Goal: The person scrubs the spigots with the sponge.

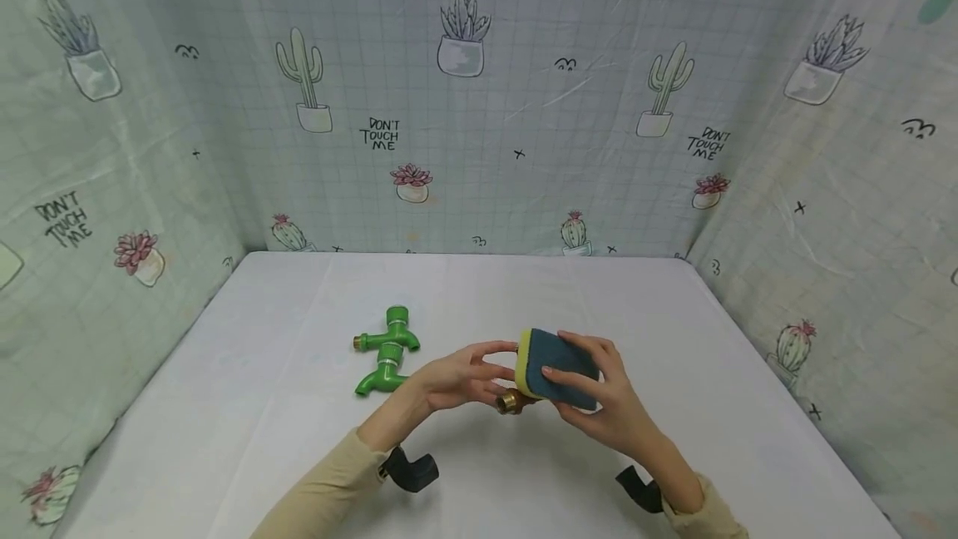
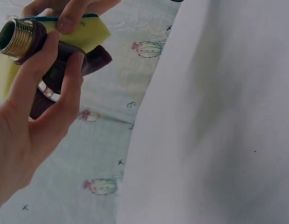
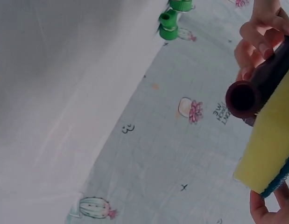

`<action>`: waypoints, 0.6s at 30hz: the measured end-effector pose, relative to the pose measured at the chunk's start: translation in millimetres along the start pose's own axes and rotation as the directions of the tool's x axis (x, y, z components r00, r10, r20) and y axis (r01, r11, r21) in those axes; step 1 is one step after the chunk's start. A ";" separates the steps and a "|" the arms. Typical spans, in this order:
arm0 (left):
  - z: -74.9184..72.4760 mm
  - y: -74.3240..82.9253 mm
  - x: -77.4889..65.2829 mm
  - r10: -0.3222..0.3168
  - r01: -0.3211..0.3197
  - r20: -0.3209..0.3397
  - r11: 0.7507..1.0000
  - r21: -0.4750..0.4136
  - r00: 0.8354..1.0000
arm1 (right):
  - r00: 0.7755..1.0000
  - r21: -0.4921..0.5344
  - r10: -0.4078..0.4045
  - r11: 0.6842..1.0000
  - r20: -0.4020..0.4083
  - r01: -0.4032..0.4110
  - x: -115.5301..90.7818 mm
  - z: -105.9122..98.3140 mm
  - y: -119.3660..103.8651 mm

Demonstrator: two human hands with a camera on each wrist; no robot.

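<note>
A dark brown tap (image 2: 60,72) with a brass threaded end is held above the table by my left hand (image 1: 462,377), its thumb and fingers curled round the body. My right hand (image 1: 608,396) grips a sponge (image 1: 565,368), yellow on one side with a dark blue-green scouring layer on the other. In the right wrist view the sponge's yellow side (image 3: 270,135) lies against the tap, whose open round spout end (image 3: 242,99) faces the camera. From the head view the sponge hides most of the tap, leaving mainly the threaded end (image 1: 511,402) visible.
Two green taps, a farther one (image 1: 397,329) and a nearer one (image 1: 385,373), lie on the white table (image 1: 262,373) left of my hands. Cloth walls (image 1: 479,123) printed with cacti stand at the back and both sides. A black wrist mount (image 1: 412,471) hangs below my left wrist.
</note>
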State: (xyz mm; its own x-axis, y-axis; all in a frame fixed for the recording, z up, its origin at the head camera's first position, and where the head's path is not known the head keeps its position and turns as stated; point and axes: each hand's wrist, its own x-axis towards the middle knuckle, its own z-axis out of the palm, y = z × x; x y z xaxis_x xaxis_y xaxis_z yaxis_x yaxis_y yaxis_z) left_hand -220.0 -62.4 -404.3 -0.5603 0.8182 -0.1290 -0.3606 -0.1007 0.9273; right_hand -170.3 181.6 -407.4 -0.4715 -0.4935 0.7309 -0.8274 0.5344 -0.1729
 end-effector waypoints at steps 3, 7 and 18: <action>2.2 -3.9 3.1 -0.042 0.042 -0.091 0.999 0.000 0.995 | 0.999 -0.014 -0.031 0.999 0.027 0.031 0.6 2.1 -2.1; 4.6 -7.5 6.9 -0.088 0.090 -0.115 0.996 0.009 0.989 | 0.996 -0.024 -0.057 0.998 0.074 0.059 0.3 3.9 -5.0; -0.5 -10.5 6.2 -0.077 0.083 -0.119 0.996 0.042 0.990 | 0.992 -0.070 -0.063 0.995 0.112 0.071 -1.4 0.4 -5.6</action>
State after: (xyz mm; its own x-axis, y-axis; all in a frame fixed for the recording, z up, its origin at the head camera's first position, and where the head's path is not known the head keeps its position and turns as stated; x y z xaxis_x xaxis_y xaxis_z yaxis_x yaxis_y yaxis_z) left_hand -220.0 -56.5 -414.9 -0.6154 0.7505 -0.2411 -0.3739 -0.0086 0.9274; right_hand -165.1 179.1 -407.8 -0.4499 -0.5994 0.6621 -0.8352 0.5450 -0.0741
